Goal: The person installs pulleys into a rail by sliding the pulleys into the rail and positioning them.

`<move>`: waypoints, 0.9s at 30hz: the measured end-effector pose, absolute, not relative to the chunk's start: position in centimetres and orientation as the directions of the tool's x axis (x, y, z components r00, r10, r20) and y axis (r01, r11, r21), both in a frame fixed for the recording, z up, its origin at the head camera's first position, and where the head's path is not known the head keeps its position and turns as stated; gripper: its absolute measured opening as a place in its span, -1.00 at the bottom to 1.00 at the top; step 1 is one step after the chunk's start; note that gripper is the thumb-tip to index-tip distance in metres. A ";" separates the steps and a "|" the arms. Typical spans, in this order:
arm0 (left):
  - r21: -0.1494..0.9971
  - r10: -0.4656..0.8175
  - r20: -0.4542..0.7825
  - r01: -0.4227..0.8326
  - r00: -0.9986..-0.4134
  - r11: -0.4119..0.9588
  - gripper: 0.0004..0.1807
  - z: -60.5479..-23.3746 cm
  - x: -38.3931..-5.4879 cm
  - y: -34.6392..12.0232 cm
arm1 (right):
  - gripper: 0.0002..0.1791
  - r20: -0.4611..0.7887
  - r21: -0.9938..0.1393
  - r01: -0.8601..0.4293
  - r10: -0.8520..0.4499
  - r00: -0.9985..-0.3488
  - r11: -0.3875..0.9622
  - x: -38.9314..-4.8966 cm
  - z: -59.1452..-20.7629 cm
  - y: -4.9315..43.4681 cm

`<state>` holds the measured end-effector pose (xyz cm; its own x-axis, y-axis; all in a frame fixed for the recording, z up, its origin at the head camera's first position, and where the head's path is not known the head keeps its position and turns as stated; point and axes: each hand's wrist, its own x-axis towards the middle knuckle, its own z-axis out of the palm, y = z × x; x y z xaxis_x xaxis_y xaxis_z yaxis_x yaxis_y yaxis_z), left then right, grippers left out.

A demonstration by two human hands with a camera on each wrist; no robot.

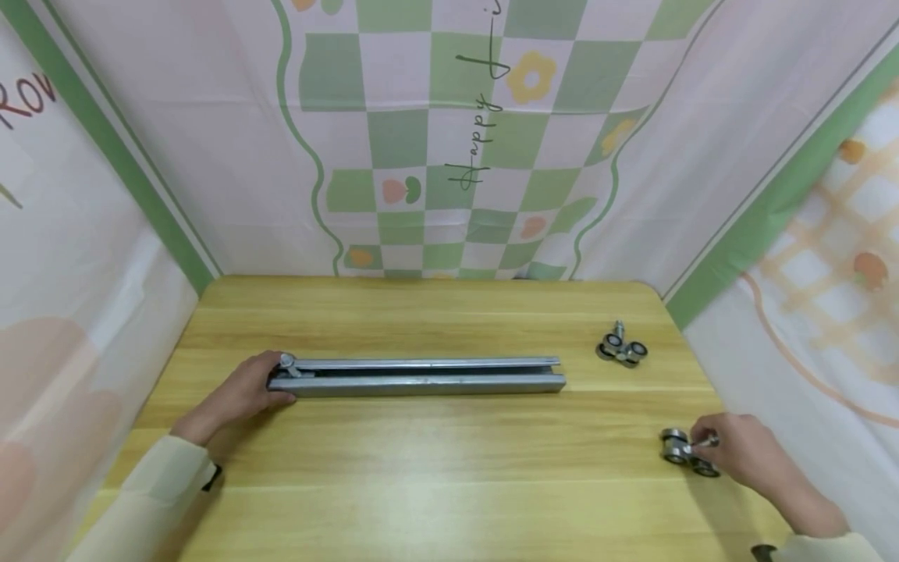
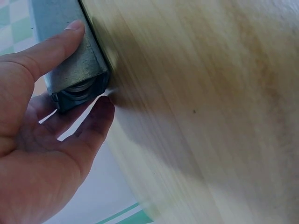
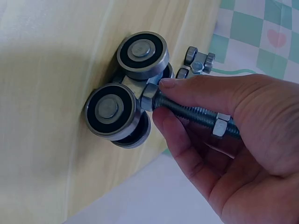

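A grey steel channel track (image 1: 428,382) lies across the table with its slot facing up. My left hand (image 1: 249,384) grips its left end, thumb on the near side and fingers around the far side. At that end a bolt (image 1: 287,361) stands out of the slot, and wheels (image 2: 80,88) show inside the track's open end. On the right, my right hand (image 1: 747,453) pinches the threaded bolt (image 3: 191,112) of a roller trolley (image 3: 112,107) between thumb and fingers. The trolley's wheels appear to touch the tabletop.
Another roller trolley (image 1: 621,350) rests near the table's far right corner, its bolt pointing away. The wooden table (image 1: 393,484) meets patterned cloth walls (image 1: 470,140) at the back and sides.
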<state>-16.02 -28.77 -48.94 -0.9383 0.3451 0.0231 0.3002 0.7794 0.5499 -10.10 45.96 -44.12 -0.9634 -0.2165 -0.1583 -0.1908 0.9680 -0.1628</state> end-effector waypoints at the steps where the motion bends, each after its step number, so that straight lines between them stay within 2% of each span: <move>1: 0.549 0.345 0.023 0.301 -0.938 0.780 -0.49 -49.0 -16.1 -28.8 | -0.82 -0.159 -0.164 -0.193 -0.219 -0.963 0.967 -10.1 -44.2 46.0; 15: 0.547 0.344 0.012 0.294 -0.939 0.784 -0.53 -49.0 -16.3 -28.9 | -0.79 -0.119 -0.156 -0.193 -0.213 -0.970 0.969 -10.1 -44.3 45.8; 27: 0.546 0.348 0.012 0.298 -0.937 0.783 -0.47 -48.8 -16.1 -28.8 | -0.78 -0.074 -0.124 -0.217 -0.227 -0.971 0.968 -9.9 -44.1 45.7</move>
<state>-16.07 -28.82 -48.82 -0.9374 0.3481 0.0118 0.2977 0.7831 0.5461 -9.90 45.71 -44.13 -0.9710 -0.2273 -0.0743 -0.2172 0.9682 -0.1238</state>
